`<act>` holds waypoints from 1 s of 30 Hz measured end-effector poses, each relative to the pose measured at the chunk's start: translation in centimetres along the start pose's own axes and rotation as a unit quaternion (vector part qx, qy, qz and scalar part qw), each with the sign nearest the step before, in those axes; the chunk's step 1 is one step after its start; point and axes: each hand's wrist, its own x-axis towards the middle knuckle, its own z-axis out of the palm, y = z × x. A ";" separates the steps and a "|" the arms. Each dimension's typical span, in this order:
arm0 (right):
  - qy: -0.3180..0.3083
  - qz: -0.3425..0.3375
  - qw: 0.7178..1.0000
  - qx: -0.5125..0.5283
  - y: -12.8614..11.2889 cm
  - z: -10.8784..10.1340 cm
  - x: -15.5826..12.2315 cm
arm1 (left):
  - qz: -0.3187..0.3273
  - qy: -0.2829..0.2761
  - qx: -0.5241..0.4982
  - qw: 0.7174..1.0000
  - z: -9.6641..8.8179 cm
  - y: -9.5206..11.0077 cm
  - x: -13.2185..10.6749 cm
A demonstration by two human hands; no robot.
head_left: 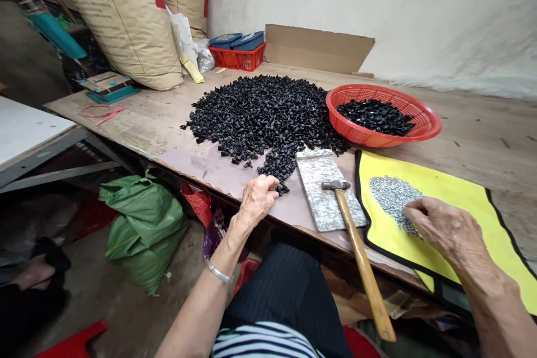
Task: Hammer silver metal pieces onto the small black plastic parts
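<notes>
On the table [474, 120], glossy black pieces [264, 114].

The table [474, 148] bears black pieces [260, 117], basket [369, 137], yellow cloth [461, 187].

This looks like a small workshop, with a worn wooden table [474, 123] as its workbench. A hammer [361, 257] lies across a scuffed slab [315, 193] near a big heap of small black parts [268, 114], a red basket [432, 123] holding more, and tiny shiny bits [390, 193] on a yellow cloth [448, 182]. Bulky printed sacks [121, 17] stand behind.
</notes>
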 end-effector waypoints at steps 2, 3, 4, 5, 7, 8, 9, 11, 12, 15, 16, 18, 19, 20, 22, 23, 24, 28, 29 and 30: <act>0.003 0.000 1.000 0.006 0.5 0.1 0.0 | 0.011 -0.020 0.025 0.999 0.1 0.0 0.4; 0.005 0.001 1.000 0.010 0.6 0.2 0.0 | 0.011 -0.025 0.032 0.999 0.1 0.0 0.6; 0.008 0.003 1.000 0.015 0.8 0.2 -0.1 | 0.010 -0.026 0.037 0.999 0.2 -0.1 0.7; 0.010 0.004 1.000 0.021 0.9 0.3 -0.1 | 0.009 -0.026 0.041 0.999 0.3 -0.2 0.8; 0.015 0.006 0.999 0.035 0.9 0.3 -0.3 | 0.012 -0.020 0.044 0.999 0.4 -0.3 0.8; 0.018 0.006 0.999 0.043 0.8 0.3 -0.3 | 0.017 -0.016 0.042 0.999 0.5 -0.4 0.7; 0.020 0.004 0.999 0.049 0.7 0.2 -0.4 | 0.026 -0.012 0.038 0.999 0.5 -0.5 0.6; 0.022 0.017 0.997 0.071 0.1 -0.4 -0.7 | 0.049 -0.007 0.025 0.998 0.6 -0.7 0.4; 0.021 0.036 0.995 0.093 -0.3 -0.8 -0.9 | 0.058 -0.002 0.016 0.998 0.6 -0.8 0.4; 0.020 0.107 0.974 0.200 -1.8 -2.4 -1.9 | 0.058 0.031 -0.009 0.998 0.7 -0.9 0.2; 0.024 0.117 0.963 0.243 -2.4 -2.8 -2.4 | 0.050 0.044 -0.014 0.998 0.8 -0.9 0.2; 0.032 0.108 0.944 0.309 -3.6 -3.7 -3.3 | 0.035 0.058 -0.020 0.997 0.9 -0.9 0.2; 0.033 0.099 0.937 0.334 -4.1 -4.0 -3.8 | 0.027 0.060 -0.024 0.998 0.8 -0.8 0.2; 0.029 0.087 0.932 0.350 -4.6 -4.2 -4.3 | 0.018 0.059 -0.031 0.998 0.8 -0.8 0.2; 0.022 0.064 0.930 0.360 -5.5 -4.6 -5.1 | 0.008 0.050 -0.047 0.998 0.6 -0.9 0.1; 0.022 0.053 0.931 0.361 -5.9 -4.7 -5.5 | 0.007 0.042 -0.053 0.998 0.5 -0.9 -0.1; 0.021 0.041 0.931 0.361 -6.3 -4.7 -5.9 | 0.011 0.033 -0.053 0.998 0.4 -1.0 -0.2; -0.002 -0.004 0.924 0.383 -8.1 -4.4 -7.8 | 0.030 0.005 0.002 1.000 0.2 -0.9 -0.7; -0.008 -0.017 0.918 0.397 -8.6 -4.2 -8.2 | 0.027 0.005 0.021 0.999 0.2 -0.8 -0.7; -0.015 -0.028 0.911 0.412 -9.2 -4.1 -8.7 | 0.020 0.007 0.038 0.999 0.3 -0.7 -0.6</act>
